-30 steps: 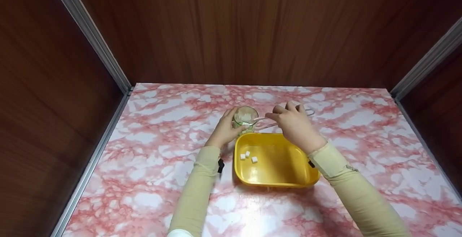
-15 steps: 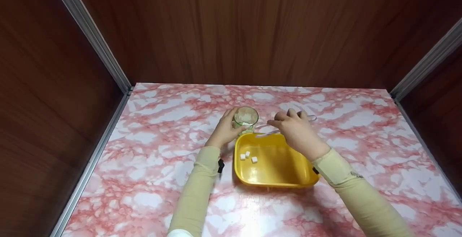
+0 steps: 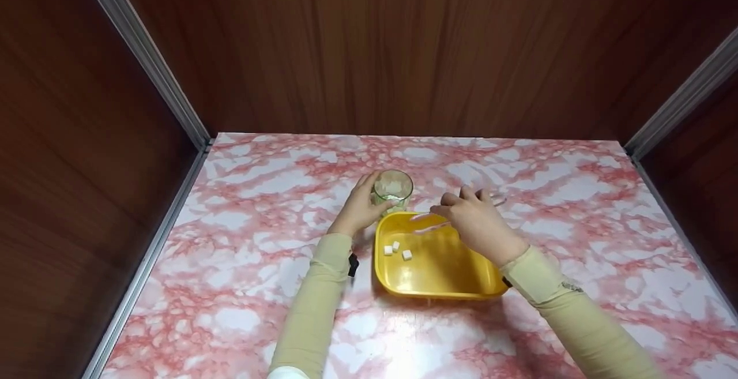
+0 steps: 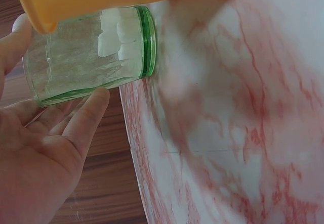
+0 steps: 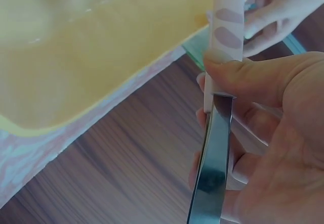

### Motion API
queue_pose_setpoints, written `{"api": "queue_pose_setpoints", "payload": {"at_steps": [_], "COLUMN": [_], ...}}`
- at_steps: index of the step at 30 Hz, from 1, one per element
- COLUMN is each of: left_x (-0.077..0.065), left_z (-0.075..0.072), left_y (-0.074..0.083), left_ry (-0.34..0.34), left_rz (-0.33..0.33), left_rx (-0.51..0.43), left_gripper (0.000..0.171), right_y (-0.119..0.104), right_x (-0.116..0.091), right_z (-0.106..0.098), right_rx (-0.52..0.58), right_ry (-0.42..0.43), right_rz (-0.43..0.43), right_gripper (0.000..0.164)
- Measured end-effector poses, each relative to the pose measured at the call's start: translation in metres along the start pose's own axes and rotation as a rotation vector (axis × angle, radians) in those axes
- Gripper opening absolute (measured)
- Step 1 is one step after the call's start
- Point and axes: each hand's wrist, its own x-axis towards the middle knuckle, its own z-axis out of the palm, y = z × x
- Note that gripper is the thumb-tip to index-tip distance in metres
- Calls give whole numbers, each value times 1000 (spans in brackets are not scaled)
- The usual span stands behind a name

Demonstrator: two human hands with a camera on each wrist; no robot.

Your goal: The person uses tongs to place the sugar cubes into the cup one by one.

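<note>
The left hand point(image 3: 357, 210) curls its fingers round a green-tinted glass tumbler point(image 4: 81, 57) while the right hand point(image 3: 479, 222) clamps its fingers on pink-tipped metal tongs point(image 5: 211, 158) above a rectangular yellow tub point(image 3: 441, 269).

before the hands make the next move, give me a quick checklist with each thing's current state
1. Green-tinted round glass cup upright on the red-and-white marbled table: ok.
2. Left hand steadying the cup: ok, fingers and thumb on opposite sides.
3. Right hand gripping the steel tongs with pale pink ends: ok.
4. Tong tips apart and unloaded: ok, no cube visible between them.
5. Small white cubes within the tips' grasp: not ok, three lie apart from them in the yellow rectangular tray.
6. Tray secure against sliding: cannot tell.
</note>
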Motion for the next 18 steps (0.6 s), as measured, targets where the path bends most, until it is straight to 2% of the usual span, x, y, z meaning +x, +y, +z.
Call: {"api": "queue_pose_setpoints", "payload": {"at_steps": [4, 8, 18], "left_x": [0, 0, 1], "left_z": [0, 0, -1], "left_y": [0, 0, -1], "left_ry": [0, -3, -8], "left_rz": [0, -3, -14], "left_rx": [2, 12, 43], "left_gripper": [75, 76, 77], "right_y": [-3, -7, -16], "right_x": [-1, -2, -2], "right_z": [3, 5, 10], "right_rx": [9, 26, 11], "right_ry": [8, -19, -54], "right_rz": [-25, -40, -58], "right_gripper": [50, 52, 46]}}
